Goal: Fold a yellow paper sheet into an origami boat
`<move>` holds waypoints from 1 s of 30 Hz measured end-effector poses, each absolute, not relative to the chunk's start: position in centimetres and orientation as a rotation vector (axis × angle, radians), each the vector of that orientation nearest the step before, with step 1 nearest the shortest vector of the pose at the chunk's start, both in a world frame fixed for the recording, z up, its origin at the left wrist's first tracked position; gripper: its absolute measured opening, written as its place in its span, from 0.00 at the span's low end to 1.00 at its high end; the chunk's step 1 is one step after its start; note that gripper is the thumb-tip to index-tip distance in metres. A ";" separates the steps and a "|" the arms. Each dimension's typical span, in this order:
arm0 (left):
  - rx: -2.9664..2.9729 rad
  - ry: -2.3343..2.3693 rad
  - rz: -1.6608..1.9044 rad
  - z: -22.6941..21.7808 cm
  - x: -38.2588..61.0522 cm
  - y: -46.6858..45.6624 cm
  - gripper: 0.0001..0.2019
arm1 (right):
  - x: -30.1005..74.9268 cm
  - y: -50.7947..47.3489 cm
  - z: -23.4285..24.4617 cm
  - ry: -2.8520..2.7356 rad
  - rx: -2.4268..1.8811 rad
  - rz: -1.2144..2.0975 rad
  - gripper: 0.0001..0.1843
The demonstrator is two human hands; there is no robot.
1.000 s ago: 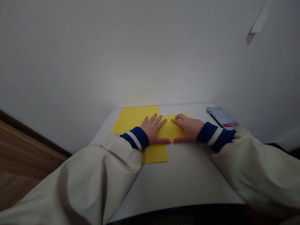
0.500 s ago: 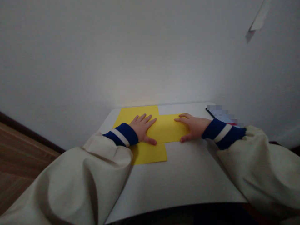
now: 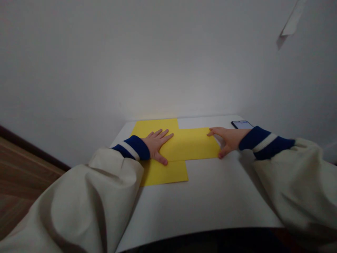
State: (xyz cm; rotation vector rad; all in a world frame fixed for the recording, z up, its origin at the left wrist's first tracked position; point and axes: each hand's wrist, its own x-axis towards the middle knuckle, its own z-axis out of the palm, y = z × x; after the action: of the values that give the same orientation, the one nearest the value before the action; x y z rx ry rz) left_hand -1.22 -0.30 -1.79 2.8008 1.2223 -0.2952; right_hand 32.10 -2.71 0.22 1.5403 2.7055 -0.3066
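Observation:
Two overlapping pieces of yellow paper lie on the white table. The strip of yellow paper stretches to the right across the larger yellow sheet beneath it. My left hand rests flat with fingers spread, pressing on the paper near where the two overlap. At the strip's right end is my right hand, open, its fingertips at the far right corner and its thumb at the near one. The palm leaves a gap beside the paper's short edge.
A phone with a lit screen lies at the table's back right, partly behind my right wrist. The white table stands against a pale wall. Brown wood panelling is at the left. A white strip hangs on the wall.
My right hand has slid right to the strip's end, uncovering more of it. My left hand has shifted slightly left. Both papers look unmoved.

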 end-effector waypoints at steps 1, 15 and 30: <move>2.800 1.228 -0.298 -1.8 -1.2 -0.3 0.60 | 32.0 -2.8 0.3 2.693 1.541 -0.291 0.50; 2.862 1.481 -0.092 0.3 2.9 -2.5 0.48 | 25.4 -6.2 2.1 3.098 1.113 -0.101 0.14; 3.208 1.206 0.404 3.3 5.6 -6.0 0.10 | 24.8 -7.2 2.3 2.996 1.641 0.396 0.10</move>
State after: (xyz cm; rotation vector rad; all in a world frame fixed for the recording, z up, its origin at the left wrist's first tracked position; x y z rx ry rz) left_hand 5.60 -5.97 3.28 3.2083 1.2064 0.4042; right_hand 24.81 -7.18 2.27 1.6410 2.9959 0.3958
